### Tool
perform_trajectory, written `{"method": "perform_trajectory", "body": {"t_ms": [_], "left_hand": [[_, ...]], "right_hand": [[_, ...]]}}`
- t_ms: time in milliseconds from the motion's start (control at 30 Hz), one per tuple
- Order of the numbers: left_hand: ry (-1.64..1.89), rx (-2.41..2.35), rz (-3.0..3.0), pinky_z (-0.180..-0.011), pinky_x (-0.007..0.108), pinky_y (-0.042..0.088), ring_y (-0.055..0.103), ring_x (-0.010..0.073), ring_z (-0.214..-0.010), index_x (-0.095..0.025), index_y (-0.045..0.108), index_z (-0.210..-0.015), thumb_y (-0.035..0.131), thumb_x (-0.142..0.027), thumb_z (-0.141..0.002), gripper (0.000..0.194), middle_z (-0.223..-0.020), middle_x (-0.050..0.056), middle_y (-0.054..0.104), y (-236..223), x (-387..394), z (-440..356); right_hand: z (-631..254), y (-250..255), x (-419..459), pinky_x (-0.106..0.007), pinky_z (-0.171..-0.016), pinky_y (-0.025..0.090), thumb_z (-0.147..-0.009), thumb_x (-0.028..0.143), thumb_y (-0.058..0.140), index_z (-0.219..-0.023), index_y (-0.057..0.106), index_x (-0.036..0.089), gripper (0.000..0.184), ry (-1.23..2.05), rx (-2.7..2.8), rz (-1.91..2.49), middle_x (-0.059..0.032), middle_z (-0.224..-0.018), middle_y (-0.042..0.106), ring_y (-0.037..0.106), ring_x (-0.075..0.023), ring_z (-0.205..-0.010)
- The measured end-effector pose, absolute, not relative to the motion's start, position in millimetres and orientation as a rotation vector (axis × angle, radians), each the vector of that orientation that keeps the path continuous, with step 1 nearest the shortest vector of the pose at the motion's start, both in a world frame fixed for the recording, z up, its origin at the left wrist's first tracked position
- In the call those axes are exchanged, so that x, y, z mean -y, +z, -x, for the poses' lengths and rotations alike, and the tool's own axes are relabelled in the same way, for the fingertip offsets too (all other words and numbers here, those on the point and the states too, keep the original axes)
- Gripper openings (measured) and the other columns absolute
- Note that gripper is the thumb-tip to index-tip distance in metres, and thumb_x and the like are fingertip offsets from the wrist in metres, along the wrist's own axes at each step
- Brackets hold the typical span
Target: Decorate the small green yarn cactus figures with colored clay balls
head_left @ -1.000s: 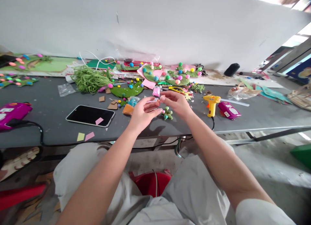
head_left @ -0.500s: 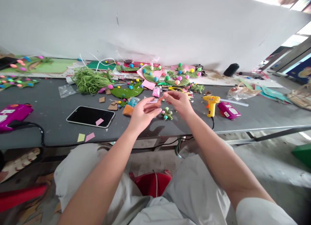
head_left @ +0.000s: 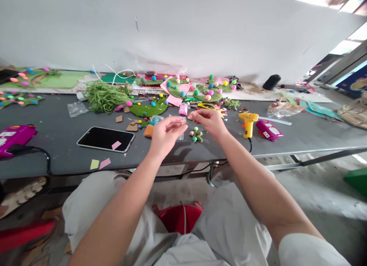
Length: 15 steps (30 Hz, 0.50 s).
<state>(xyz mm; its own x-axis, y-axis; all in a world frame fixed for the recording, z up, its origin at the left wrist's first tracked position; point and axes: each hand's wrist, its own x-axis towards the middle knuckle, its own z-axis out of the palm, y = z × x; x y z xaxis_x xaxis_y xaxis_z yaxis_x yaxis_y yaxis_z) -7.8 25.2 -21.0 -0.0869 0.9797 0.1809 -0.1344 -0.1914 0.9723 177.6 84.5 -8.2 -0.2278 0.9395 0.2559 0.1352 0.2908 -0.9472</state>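
Observation:
My right hand (head_left: pixel 210 122) pinches a small piece of soft orange clay (head_left: pixel 190 116) between thumb and fingertips. Just left of it, my left hand (head_left: pixel 168 134) is closed with thumb and fingers together on another bit of orange clay, mostly hidden by the fingers. A narrow gap separates the two hands above the grey table. Below and between them lies a small green fuzzy piece (head_left: pixel 196 134) with pastel pompoms. An orange clay packet (head_left: pixel 148 131) sits beside my left hand, and a pink clay packet (head_left: pixel 183 109) lies beyond my fingers.
A phone (head_left: pixel 106 139) lies on the left, with paper scraps near it. To the right stands a yellow glue gun (head_left: pixel 248 124) beside a purple box (head_left: pixel 268 129). Green yarn (head_left: pixel 106 97) and pompom-covered green shapes (head_left: pixel 149 106) line the back. A cable runs along the front edge.
The orange clay was stretched between both hands; now it has parted. My hands have drawn slightly away from each other, each with a bit in its fingers.

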Motion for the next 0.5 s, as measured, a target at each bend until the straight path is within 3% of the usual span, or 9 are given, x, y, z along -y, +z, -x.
{"method": "perform_trajectory", "body": {"t_ms": [233,400,500], "left_hand": [[1.346,-1.011,-1.210,-0.101,0.043,0.058,0.074,0.0286,-0.113,-0.017,0.073,-0.117,0.091,-0.036,-0.073,0.051,-0.114,0.012,0.080,-23.1,-24.8,6.4],[1.385,-1.086,-1.248,-0.087,0.040,0.061,0.077,0.0260,-0.087,-0.017,0.075,-0.097,0.090,-0.043,-0.073,0.038,-0.087,0.008,0.080,-28.3,-27.3,8.3],[1.395,-1.104,-1.262,-0.087,0.040,0.061,0.077,0.0270,-0.090,-0.018,0.073,-0.097,0.090,-0.042,-0.074,0.038,-0.088,0.008,0.080,-28.3,-27.9,9.2]], "right_hand": [[-168.5,-12.2,-73.4,-0.034,-0.082,0.056,-0.082,0.049,0.080,-0.108,0.080,0.020,0.038,1.051,1.747,0.998,-0.0081,-0.108,0.079,0.070,-0.0201,-0.092],[-164.7,-15.2,-73.0,-0.030,-0.067,0.051,-0.083,0.053,0.076,-0.086,0.079,0.018,0.035,1.081,1.780,0.979,-0.0046,-0.083,0.077,0.065,-0.0167,-0.073],[-169.9,-12.8,-79.5,-0.029,-0.063,0.047,-0.081,0.060,0.077,-0.082,0.077,0.017,0.043,1.018,1.669,1.035,-0.0021,-0.070,0.070,0.059,-0.0145,-0.065]]}}
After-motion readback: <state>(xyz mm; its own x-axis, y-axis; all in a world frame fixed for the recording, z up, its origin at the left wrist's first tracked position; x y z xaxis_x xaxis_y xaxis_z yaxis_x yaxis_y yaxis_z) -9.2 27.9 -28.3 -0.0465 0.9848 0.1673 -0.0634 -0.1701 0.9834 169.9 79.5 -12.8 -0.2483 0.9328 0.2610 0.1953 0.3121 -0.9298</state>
